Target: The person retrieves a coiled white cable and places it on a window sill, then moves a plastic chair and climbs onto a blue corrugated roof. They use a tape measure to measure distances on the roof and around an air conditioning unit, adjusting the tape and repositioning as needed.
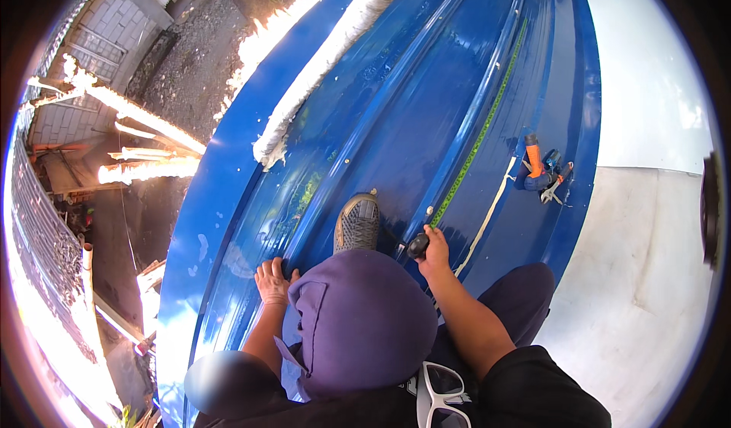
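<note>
My right hand (434,254): fingers closed on black rounded tape-measure case (418,246); yellow-green ruled blade (485,131) runs from it toward far end of glossy blue ribbed metal sheet (411,138). My left hand (272,282): fingers slightly spread, resting on sheet at near left. Orange-handled tool (533,158), right of blade. Long white padded roll (327,70), far left.

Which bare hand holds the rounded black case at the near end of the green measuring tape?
The right hand, closed on the rounded black case; the left hand rests on the ribbed blue sheet.
</note>
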`<state>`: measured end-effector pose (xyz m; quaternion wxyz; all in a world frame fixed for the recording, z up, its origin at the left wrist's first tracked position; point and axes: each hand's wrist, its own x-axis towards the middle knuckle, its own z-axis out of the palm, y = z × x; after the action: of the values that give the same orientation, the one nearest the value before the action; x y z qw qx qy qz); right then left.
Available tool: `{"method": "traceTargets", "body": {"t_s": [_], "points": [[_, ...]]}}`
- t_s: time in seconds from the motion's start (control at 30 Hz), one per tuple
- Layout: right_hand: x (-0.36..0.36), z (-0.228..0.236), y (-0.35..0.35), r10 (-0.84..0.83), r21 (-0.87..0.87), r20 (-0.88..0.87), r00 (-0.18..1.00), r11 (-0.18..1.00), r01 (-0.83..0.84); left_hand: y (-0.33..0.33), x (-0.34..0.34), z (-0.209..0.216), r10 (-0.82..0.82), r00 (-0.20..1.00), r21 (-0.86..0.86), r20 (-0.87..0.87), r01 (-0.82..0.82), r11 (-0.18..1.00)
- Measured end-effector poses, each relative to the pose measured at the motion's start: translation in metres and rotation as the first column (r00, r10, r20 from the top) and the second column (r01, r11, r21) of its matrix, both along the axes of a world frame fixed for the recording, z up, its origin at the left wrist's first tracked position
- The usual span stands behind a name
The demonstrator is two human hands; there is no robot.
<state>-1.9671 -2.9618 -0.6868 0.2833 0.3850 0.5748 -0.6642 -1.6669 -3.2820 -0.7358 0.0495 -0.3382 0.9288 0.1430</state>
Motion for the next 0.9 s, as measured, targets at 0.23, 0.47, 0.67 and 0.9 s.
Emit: {"method": "traceTargets", "body": {"t_s": [0.23,0.47,0.67,0.9], "points": [[-0.019,-0.003,-0.027,-0.126,-0.049,0.034,0.991,0.991,0.127,-0.003,0.002,-0.007,-0.001,1.0,0.002,-0.002,0.001,1.0],[-0.028,-0.017,-0.045,-0.164,-0.025,-0.127,0.978,0.986,0.162,-0.003,0.005,-0.015,-0.008,0.999,-0.028,0.047,0.01,1.0],[-0.014,-0.012,-0.089,-0.11,-0.044,-0.19,0.976,0.994,0.103,-0.004,-0.001,0.001,0.004,0.999,0.049,0.037,-0.006,0.999],[-0.007,0.014,-0.135,0.007,-0.098,-0.102,0.995,0.995,-0.017,-0.001,-0.013,0.022,0.039,0.993,0.09,0.11,-0.049,0.995]]}}
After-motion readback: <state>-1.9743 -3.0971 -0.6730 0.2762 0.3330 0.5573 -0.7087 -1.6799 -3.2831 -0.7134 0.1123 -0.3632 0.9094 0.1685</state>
